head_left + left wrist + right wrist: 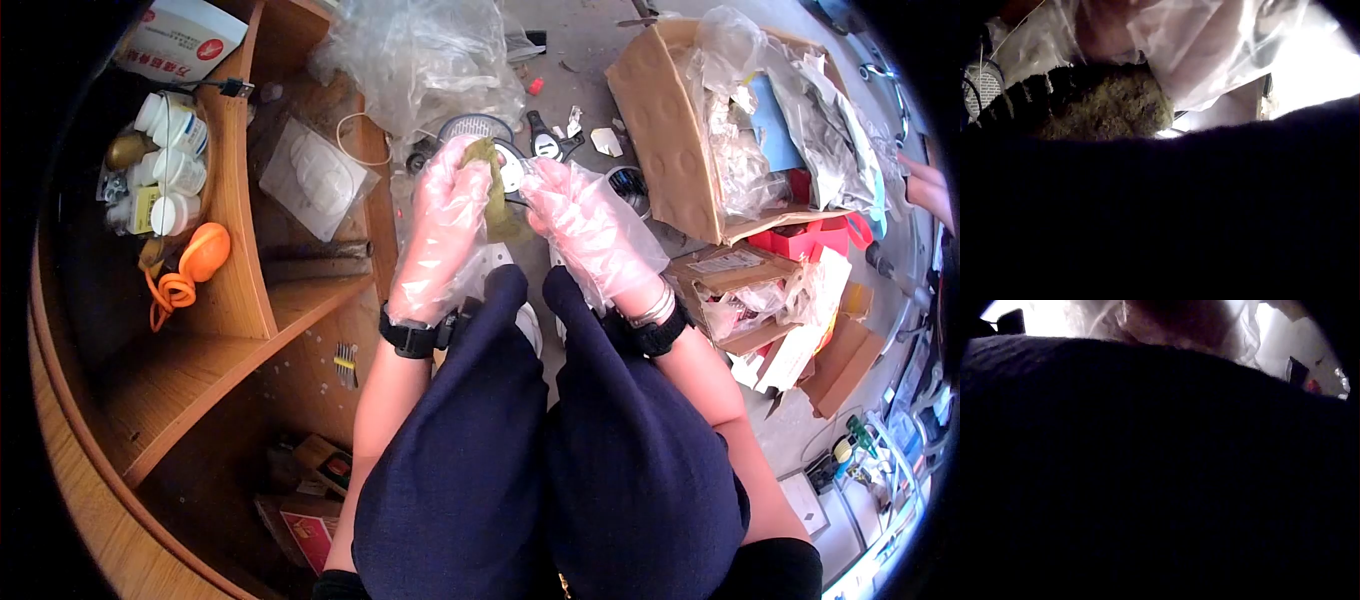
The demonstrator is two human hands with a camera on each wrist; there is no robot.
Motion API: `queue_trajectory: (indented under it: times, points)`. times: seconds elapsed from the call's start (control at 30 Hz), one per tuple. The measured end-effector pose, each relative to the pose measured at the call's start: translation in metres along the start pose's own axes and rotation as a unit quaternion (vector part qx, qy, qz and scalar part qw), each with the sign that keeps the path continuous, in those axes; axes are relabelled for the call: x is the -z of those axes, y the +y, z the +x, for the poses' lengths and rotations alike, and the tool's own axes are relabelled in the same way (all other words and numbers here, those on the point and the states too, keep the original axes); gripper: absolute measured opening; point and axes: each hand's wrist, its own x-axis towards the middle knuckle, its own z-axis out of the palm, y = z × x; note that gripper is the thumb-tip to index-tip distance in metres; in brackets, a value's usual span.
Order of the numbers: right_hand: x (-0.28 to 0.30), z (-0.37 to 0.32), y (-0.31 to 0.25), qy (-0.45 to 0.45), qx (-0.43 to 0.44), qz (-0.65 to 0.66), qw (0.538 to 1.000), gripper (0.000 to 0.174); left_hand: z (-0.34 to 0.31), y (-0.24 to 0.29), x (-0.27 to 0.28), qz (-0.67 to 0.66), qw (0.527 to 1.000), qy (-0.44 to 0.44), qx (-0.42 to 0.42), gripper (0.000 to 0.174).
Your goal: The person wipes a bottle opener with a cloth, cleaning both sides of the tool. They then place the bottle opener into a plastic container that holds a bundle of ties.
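Both hands wear clear plastic gloves. In the head view the left hand (447,225) pinches an olive-green cloth (495,200) that hangs down between the hands; its rough surface (1110,106) shows beneath the gloved hand in the left wrist view. The right hand (590,225) has its fingers curled close to a small white round part (511,172) with a dark rim; what lies between those fingers is hidden by the glove. Dark trouser fabric (1160,456) covers most of the right wrist view.
An open cardboard box (665,130) of plastic wrap stands at the right, with smaller cartons (845,365) below it. A wooden cabinet (235,180) holding white bottles (180,170) is at the left. Clear plastic bags (420,60) and a black-and-white part (545,145) lie beyond the hands.
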Motion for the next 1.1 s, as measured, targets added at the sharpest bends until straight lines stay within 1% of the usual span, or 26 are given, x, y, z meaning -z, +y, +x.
queue_trajectory:
  times: [0.03, 0.07, 0.1, 0.13, 0.17, 0.2, 0.23, 0.3, 0.37, 0.4, 0.47, 0.5, 0.57, 0.6, 0.67, 0.7, 0.73, 0.77, 0.8, 0.83, 0.87, 0.9, 0.97, 1.0, 1.03, 1.1]
  points:
    - [0.001, 0.003, 0.001, -0.010, 0.021, -0.064, 0.998, 0.029, -0.001, 0.002, -0.001, 0.000, 1.000, 0.000, 0.001, 0.018]
    - [0.002, 0.004, 0.001, -0.020, 0.042, -0.128, 0.991, 0.028, -0.002, 0.007, -0.002, -0.014, 1.000, 0.005, 0.023, 0.019]
    - [0.002, 0.003, -0.001, -0.021, 0.041, -0.127, 0.991, 0.028, -0.003, 0.010, -0.003, -0.027, 0.999, 0.010, 0.045, 0.019]
    - [0.001, 0.001, -0.005, 0.004, 0.093, -0.176, 0.980, 0.027, -0.003, 0.009, -0.001, -0.027, 0.999, 0.010, 0.046, 0.019]
    - [0.001, -0.001, -0.008, 0.029, 0.144, -0.225, 0.963, 0.026, -0.003, 0.008, 0.002, 0.000, 0.999, 0.001, 0.052, 0.020]
    - [0.001, -0.002, -0.011, 0.028, 0.144, -0.225, 0.963, 0.026, -0.002, 0.007, 0.004, 0.027, 0.998, -0.009, 0.058, 0.021]
    - [0.001, -0.002, -0.013, 0.033, 0.143, -0.234, 0.961, 0.025, -0.003, 0.007, 0.002, 0.027, 0.998, -0.009, 0.058, 0.021]
    - [0.001, -0.003, -0.018, 0.038, 0.142, -0.244, 0.959, 0.024, -0.005, 0.010, -0.004, 0.072, 0.997, 0.032, 0.022, 0.024]
    - [0.001, -0.004, -0.022, 0.045, 0.077, -0.251, 0.964, 0.023, -0.005, 0.014, -0.005, 0.062, 0.997, 0.028, 0.022, 0.026]
    - [0.001, -0.004, -0.022, 0.045, 0.077, -0.251, 0.964, 0.023, -0.006, 0.016, -0.006, 0.052, 0.998, 0.024, 0.022, 0.029]
    - [0.000, -0.005, -0.021, 0.058, 0.081, -0.207, 0.973, 0.023, -0.007, 0.014, -0.006, 0.032, 0.999, 0.019, 0.028, 0.028]
    - [-0.001, -0.005, -0.019, 0.058, 0.081, -0.207, 0.973, 0.023, -0.008, 0.013, -0.006, 0.011, 0.999, 0.015, 0.033, 0.028]
    - [-0.001, -0.006, -0.014, 0.051, 0.048, -0.097, 0.993, 0.024, -0.007, 0.007, -0.005, 0.003, 0.999, 0.018, 0.026, 0.028]
    - [-0.001, -0.005, -0.012, 0.051, 0.047, -0.097, 0.993, 0.024, -0.006, 0.005, -0.004, -0.006, 1.000, 0.022, 0.019, 0.028]
    - [0.000, -0.003, -0.007, 0.053, 0.067, -0.152, 0.985, 0.024, -0.004, 0.002, -0.004, 0.003, 0.999, 0.031, 0.020, 0.026]
    - [0.000, -0.003, -0.008, 0.053, 0.066, -0.152, 0.985, 0.024, -0.004, 0.001, -0.003, 0.012, 0.999, 0.039, 0.020, 0.025]
    - [0.002, -0.003, -0.009, 0.033, 0.056, -0.165, 0.984, 0.024, -0.004, 0.002, -0.003, 0.012, 0.999, 0.039, 0.021, 0.025]
    - [0.003, -0.004, -0.010, 0.013, 0.047, -0.179, 0.983, 0.024, -0.004, 0.002, -0.002, -0.020, 0.999, 0.035, 0.028, 0.023]
    - [0.005, -0.002, -0.008, 0.013, 0.047, -0.179, 0.983, 0.024, -0.003, 0.003, -0.001, -0.052, 0.998, 0.032, 0.035, 0.022]
    - [0.008, -0.001, -0.006, -0.008, 0.070, -0.169, 0.983, 0.024, -0.003, 0.005, 0.001, -0.052, 0.998, 0.031, 0.036, 0.022]
    - [0.009, 0.000, -0.007, -0.030, 0.094, -0.160, 0.982, 0.025, -0.003, 0.006, 0.005, -0.081, 0.995, -0.002, 0.050, 0.017]
    - [0.011, 0.000, -0.012, -0.030, 0.094, -0.160, 0.982, 0.025, -0.004, 0.008, 0.008, -0.110, 0.991, -0.035, 0.064, 0.012]
    - [0.017, -0.002, -0.025, -0.068, 0.074, -0.247, 0.964, 0.025, -0.004, 0.011, 0.009, -0.124, 0.988, -0.050, 0.077, 0.010]
    - [0.018, -0.002, -0.025, -0.068, 0.073, -0.247, 0.964, 0.025, -0.004, 0.013, 0.009, -0.139, 0.984, -0.064, 0.090, 0.008]
    - [0.018, -0.002, -0.025, -0.067, 0.077, -0.245, 0.964, 0.025, -0.003, 0.014, 0.009, -0.139, 0.984, -0.064, 0.090, 0.008]
    - [0.019, -0.001, -0.018, -0.065, 0.081, -0.244, 0.964, 0.025, 0.001, 0.013, 0.009, -0.088, 0.989, -0.068, 0.101, 0.010]
